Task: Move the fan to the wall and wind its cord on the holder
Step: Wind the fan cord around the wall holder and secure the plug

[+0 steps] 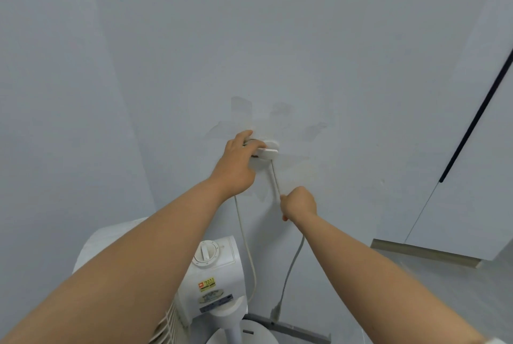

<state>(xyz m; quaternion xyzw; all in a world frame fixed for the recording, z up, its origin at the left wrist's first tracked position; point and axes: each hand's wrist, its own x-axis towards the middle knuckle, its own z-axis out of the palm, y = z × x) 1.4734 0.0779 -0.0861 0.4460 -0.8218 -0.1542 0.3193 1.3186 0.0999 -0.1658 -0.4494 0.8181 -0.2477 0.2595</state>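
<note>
I see the white fan (213, 288) low against the wall (277, 52), its cord (274, 179) looped on the wall holder (268, 152) above, my left hand (236, 166), fingers curled, pinching the cord at the holder, my right hand (299, 204) fisted round the taut cord just below, plug (275, 311) dangling beside the fan's pole
</note>
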